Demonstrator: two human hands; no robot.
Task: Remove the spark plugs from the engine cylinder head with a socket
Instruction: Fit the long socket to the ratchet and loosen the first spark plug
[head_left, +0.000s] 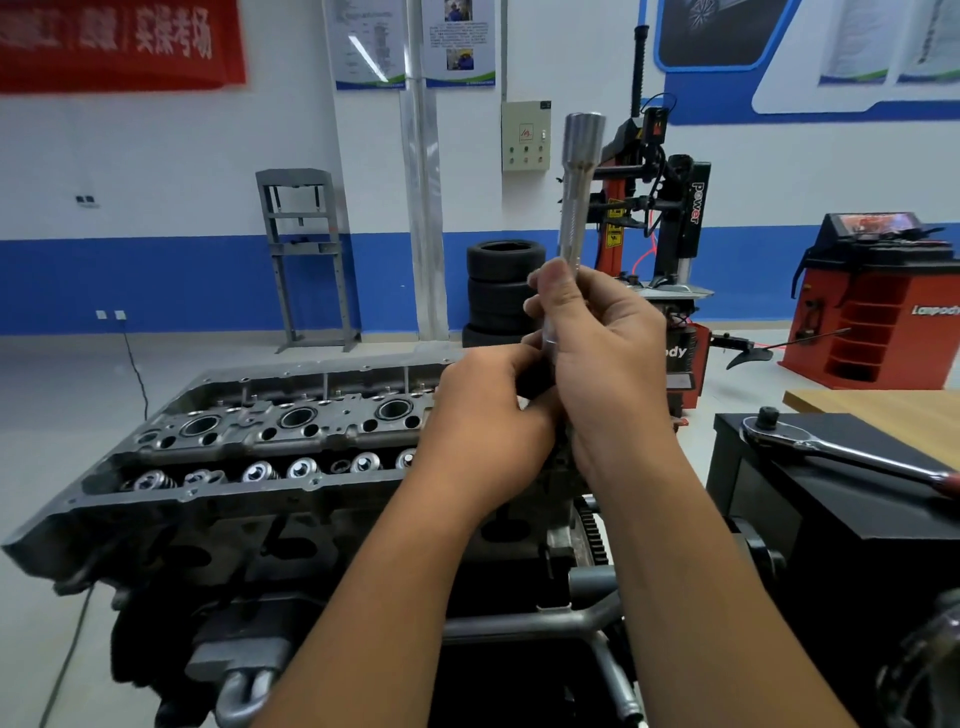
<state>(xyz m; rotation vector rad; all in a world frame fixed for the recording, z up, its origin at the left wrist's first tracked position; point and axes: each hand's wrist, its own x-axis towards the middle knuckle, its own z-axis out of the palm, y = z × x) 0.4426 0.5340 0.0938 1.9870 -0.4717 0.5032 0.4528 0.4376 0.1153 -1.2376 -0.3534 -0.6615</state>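
Both forearms are bare from the bottom edge of the frame up to the wrists, with no sleeve, glove, watch or ring to be seen on them, and the left hand (483, 410) and right hand (602, 358) are bare too, with short-trimmed nails.

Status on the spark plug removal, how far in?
Done: cylinder head is uncovered, three plug wells open. In hand: right hand holds the long socket upright, left hand works at its lower end, hidden. Left: ratchet lies unattached on the black box; no removed plugs visible.
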